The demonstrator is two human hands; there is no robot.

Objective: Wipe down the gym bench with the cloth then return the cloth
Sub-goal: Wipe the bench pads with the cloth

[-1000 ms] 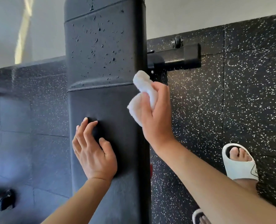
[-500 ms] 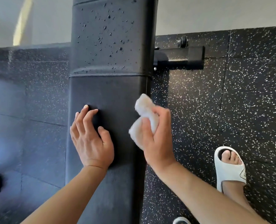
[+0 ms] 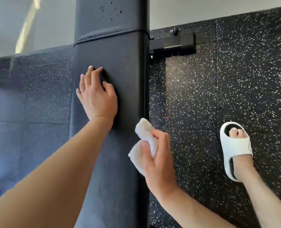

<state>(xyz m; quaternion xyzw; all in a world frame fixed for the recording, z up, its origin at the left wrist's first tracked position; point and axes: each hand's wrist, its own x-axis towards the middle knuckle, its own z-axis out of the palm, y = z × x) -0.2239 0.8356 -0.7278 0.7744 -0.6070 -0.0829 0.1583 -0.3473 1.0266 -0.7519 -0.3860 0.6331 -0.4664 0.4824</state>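
— Head view: what is each hand doing?
— Left hand [image 3: 97, 97] lies flat on the long black padded vinyl gym bench [image 3: 118, 79], fingers [image 3: 93, 76] straight and slightly spread, pressing the matte, faintly grained pad. Right hand [image 3: 157, 163] has its fingers [image 3: 161, 142] curled round the bunched white terry cloth [image 3: 144, 145].
— Where is the cloth?
— Against the bench's right edge, over black speckled rubber floor [image 3: 235, 79]. Droplets [image 3: 111, 11] dot the far pad, beyond a seam.

White slide sandal [image 3: 235, 150], speckled floor [image 3: 235, 83]
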